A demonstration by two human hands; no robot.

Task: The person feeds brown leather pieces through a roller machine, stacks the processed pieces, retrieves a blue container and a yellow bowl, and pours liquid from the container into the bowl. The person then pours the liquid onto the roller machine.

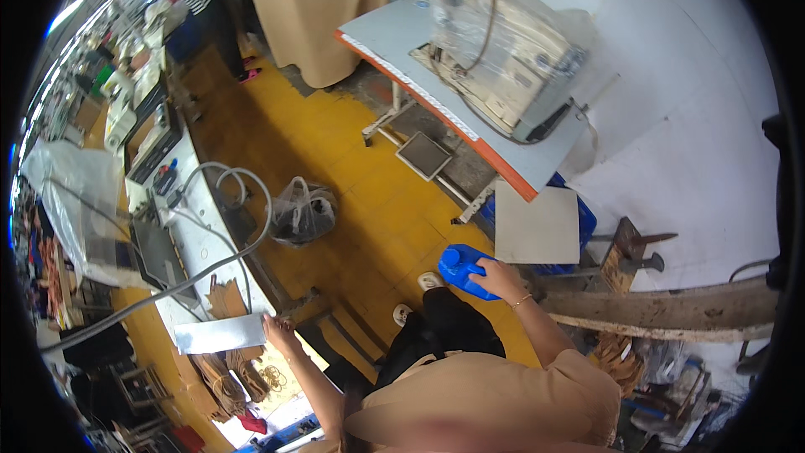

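Right of centre, right hand [501,280] grips blue jug [461,268], likely bearing weight; lower left, left hand [282,336] pinches pale sheet [220,335], perhaps steadying.

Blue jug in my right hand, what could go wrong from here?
Only your right hand grips the blue jug, so it might slip to the yellow floor. You could trip on the clear plastic bag there. The pale sheet in your left hand might nudge the brown pieces beside it.
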